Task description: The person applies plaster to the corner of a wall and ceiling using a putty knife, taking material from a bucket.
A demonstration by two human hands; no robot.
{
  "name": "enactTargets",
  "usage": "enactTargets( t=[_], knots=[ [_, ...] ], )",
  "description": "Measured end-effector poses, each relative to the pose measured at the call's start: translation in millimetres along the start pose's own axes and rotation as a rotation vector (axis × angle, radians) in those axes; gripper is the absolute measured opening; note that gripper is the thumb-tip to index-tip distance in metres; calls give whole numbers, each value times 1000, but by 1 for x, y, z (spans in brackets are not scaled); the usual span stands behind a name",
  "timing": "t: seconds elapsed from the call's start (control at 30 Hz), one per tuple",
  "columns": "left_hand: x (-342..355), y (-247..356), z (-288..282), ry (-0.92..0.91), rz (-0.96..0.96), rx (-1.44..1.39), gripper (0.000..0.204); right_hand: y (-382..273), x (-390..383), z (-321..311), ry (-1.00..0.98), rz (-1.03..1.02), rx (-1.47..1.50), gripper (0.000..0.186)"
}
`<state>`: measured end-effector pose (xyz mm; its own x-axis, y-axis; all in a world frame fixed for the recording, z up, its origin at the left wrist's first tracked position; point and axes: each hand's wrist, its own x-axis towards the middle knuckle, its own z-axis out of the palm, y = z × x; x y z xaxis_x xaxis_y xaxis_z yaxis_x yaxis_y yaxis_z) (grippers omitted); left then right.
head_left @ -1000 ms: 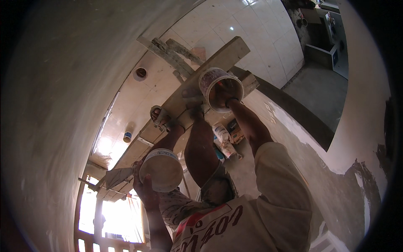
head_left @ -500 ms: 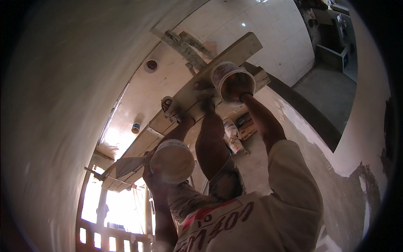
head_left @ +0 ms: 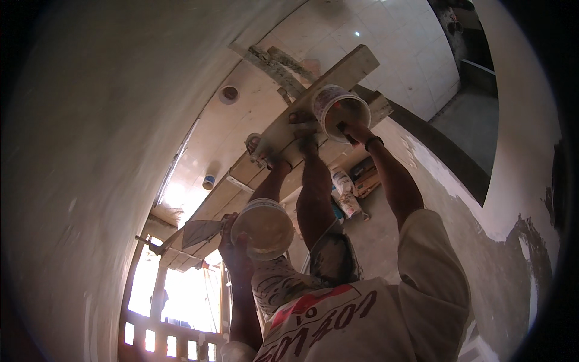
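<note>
Left hand (head_left: 231, 244) is clamped on round whitish plastic tub (head_left: 263, 230) at seven o'clock; right hand (head_left: 357, 132), partly curled, is at mouth of white cylindrical bucket (head_left: 325, 107), one o'clock; its grip I cannot tell.

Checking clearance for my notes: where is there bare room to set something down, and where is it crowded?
The long plank looks bare at its upper-right end, beyond the white bucket. Past that end, the tiled floor shows a bare patch. It is crowded along the plank where the bucket and feet bunch, the right hand at the bucket's mouth.
</note>
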<state>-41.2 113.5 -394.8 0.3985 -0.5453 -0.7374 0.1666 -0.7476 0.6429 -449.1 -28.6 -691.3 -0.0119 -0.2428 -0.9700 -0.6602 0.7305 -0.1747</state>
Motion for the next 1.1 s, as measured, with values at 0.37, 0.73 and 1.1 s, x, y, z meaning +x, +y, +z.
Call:
enactTargets(
  t=[0.37,0.73,1.1],
  knots=[
    [-8,1,-8,42,-54,7,57,12,-26,55,581,-201,-412,37],
    [-25,41,-13,-41,-40,2,51,23,-48,50,462,-96,-432,37],
    [-69,126,-37,-146,323,291,44,19,-130,12,224,-124,848,22]
  ],
)
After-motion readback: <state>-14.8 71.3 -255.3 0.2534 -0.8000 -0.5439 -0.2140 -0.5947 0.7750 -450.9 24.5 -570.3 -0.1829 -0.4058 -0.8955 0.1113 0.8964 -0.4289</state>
